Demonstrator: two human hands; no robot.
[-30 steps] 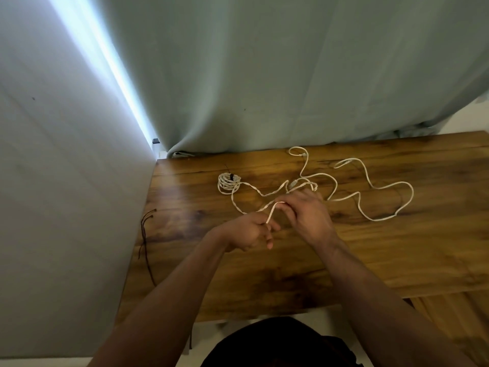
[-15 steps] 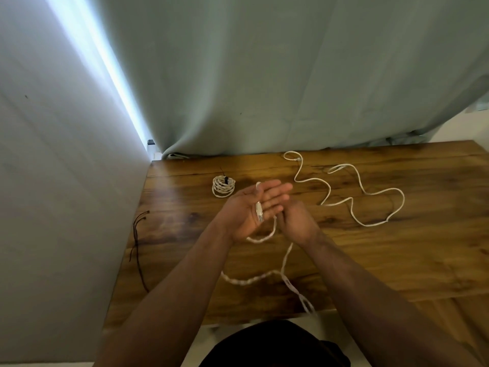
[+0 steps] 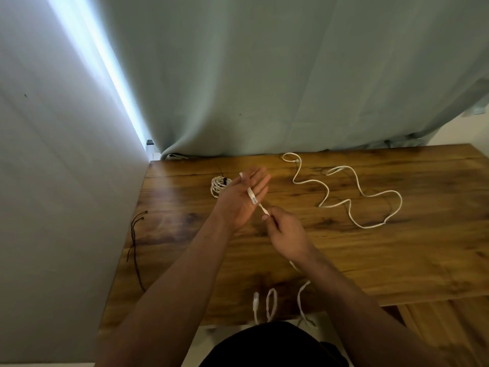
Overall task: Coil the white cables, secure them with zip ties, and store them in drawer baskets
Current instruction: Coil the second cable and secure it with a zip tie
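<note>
My left hand [image 3: 242, 198] is palm up with straight fingers, and the plug end of a white cable [image 3: 252, 197] lies across its palm. My right hand [image 3: 284, 230] pinches that same cable just below the left palm; the rest of it hangs in loops [image 3: 271, 304] over the table's near edge. A second white cable [image 3: 352, 200] lies loose and snaking on the right of the wooden table [image 3: 397, 260]. A coiled white cable [image 3: 218, 185] with a black tie sits behind my left hand.
Black zip ties [image 3: 135, 234] lie along the table's left edge beside the grey wall. A pale green curtain [image 3: 264, 75] hangs behind the table's far edge. Lower wooden boards [image 3: 449, 327] show at the right front.
My left hand opened from a grip to a flat palm carrying the cable's plug end. My right hand drew back towards me along the cable, whose slack now hangs over the near edge.
</note>
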